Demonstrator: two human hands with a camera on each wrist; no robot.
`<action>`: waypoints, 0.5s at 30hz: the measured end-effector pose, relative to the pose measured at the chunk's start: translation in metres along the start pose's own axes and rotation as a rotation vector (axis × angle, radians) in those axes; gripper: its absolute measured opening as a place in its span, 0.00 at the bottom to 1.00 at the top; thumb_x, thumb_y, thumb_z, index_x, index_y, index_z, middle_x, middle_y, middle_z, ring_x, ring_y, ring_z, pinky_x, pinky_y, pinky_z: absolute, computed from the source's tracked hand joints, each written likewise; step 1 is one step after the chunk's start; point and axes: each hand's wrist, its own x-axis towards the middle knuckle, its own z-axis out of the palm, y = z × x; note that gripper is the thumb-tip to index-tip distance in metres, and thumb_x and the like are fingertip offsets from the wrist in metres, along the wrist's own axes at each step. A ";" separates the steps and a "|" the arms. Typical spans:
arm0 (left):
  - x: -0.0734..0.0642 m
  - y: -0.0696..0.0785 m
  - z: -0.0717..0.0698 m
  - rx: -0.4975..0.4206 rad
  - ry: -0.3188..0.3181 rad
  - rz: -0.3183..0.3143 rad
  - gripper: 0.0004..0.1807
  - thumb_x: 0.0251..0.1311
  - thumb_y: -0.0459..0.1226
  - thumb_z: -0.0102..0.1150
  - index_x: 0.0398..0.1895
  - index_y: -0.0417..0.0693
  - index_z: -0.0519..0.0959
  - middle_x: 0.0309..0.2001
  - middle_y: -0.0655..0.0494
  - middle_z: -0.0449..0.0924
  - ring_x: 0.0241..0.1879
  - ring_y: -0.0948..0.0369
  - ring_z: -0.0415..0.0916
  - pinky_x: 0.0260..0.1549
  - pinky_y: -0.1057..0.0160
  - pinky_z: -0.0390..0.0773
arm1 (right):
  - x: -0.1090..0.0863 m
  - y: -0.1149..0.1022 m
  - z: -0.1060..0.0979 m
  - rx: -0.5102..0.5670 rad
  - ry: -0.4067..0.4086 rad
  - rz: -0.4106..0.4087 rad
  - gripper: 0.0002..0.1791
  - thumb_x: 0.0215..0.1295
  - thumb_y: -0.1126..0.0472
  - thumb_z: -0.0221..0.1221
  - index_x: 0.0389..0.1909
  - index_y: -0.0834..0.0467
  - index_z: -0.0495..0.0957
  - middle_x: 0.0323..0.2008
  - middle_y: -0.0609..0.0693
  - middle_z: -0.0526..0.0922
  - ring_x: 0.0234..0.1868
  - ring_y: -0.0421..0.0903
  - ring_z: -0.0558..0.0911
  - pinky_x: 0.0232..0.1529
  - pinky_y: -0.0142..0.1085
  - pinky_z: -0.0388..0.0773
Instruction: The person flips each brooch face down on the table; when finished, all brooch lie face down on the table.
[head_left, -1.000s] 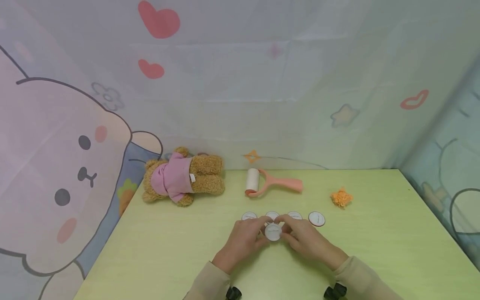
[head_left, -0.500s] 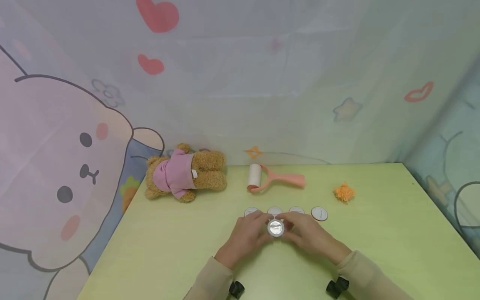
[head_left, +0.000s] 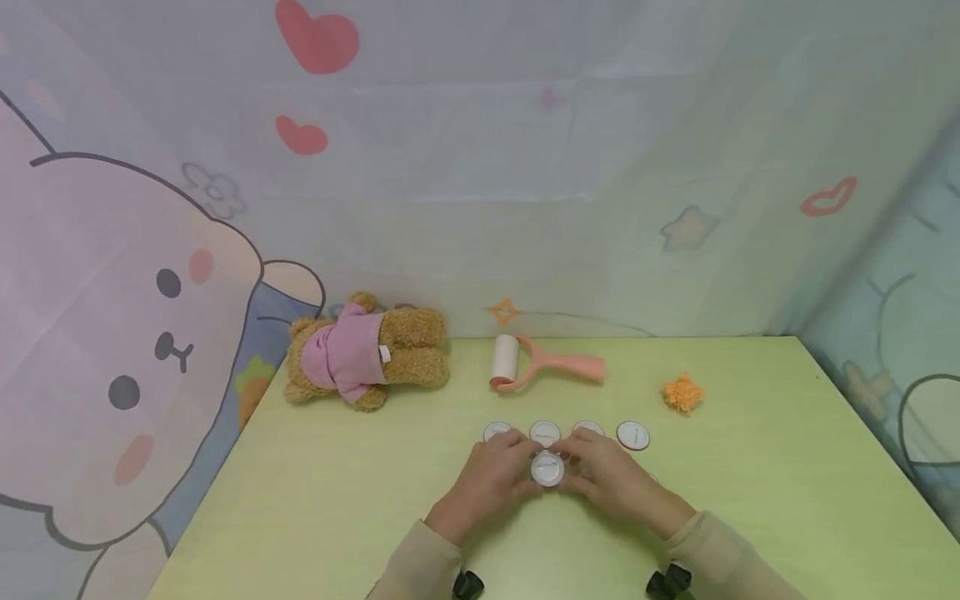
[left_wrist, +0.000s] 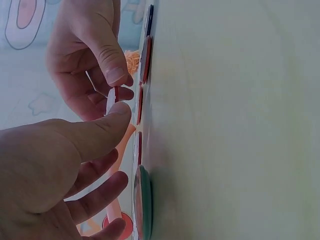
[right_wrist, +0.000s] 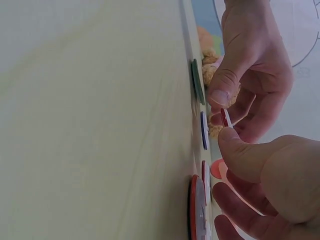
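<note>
A round pin badge (head_left: 547,470) with a white back and red rim is held up over the table between both hands. My left hand (head_left: 492,474) pinches its left edge between thumb and fingers. At its right edge, my right hand (head_left: 617,479) pinches it likewise. In the left wrist view the badge (left_wrist: 112,99) shows edge-on between the thumbs. Just beyond the hands lies a row of similar badges, among them one at the right end (head_left: 633,436) and one in the middle (head_left: 545,432). The hands partly cover others. A green-edged badge (left_wrist: 143,202) lies below my left hand.
A pink-handled lint roller (head_left: 562,364) lies behind the row. To its left is a teddy bear (head_left: 352,354) in a pink top, lying down. An orange crumpled tuft (head_left: 683,394) sits at the right. A printed cloth (head_left: 480,167) hangs behind the table (head_left: 300,500).
The held badge has tilted between the fingers; its face caught bright light half a second ago and now shows its pin line. Both hands stay in nearly the same place.
</note>
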 end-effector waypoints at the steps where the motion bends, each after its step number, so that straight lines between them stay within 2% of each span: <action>1: 0.000 0.000 0.000 0.006 -0.003 -0.002 0.24 0.56 0.46 0.79 0.54 0.50 0.85 0.48 0.57 0.85 0.48 0.58 0.81 0.41 0.53 0.80 | 0.000 0.000 0.000 -0.010 -0.005 0.004 0.23 0.59 0.60 0.76 0.56 0.58 0.84 0.40 0.45 0.80 0.41 0.42 0.81 0.43 0.35 0.81; 6: 0.001 0.000 0.001 0.032 -0.026 -0.021 0.25 0.56 0.49 0.79 0.56 0.52 0.84 0.47 0.60 0.86 0.48 0.59 0.82 0.42 0.54 0.80 | -0.001 0.001 -0.001 -0.047 -0.024 0.012 0.23 0.60 0.58 0.76 0.55 0.58 0.85 0.40 0.45 0.81 0.40 0.41 0.80 0.43 0.36 0.81; 10: 0.003 0.000 0.002 0.042 -0.050 -0.026 0.26 0.55 0.48 0.79 0.56 0.52 0.84 0.46 0.61 0.87 0.48 0.59 0.82 0.42 0.54 0.79 | -0.001 0.001 -0.001 -0.058 -0.038 0.025 0.19 0.59 0.57 0.76 0.50 0.57 0.86 0.40 0.44 0.85 0.42 0.41 0.82 0.46 0.39 0.81; 15: 0.004 0.001 0.003 0.056 -0.077 -0.030 0.27 0.54 0.47 0.80 0.56 0.53 0.84 0.47 0.62 0.88 0.48 0.59 0.82 0.41 0.54 0.79 | -0.001 0.003 -0.001 -0.055 -0.052 0.020 0.16 0.58 0.58 0.77 0.46 0.57 0.87 0.39 0.44 0.86 0.40 0.40 0.81 0.44 0.39 0.80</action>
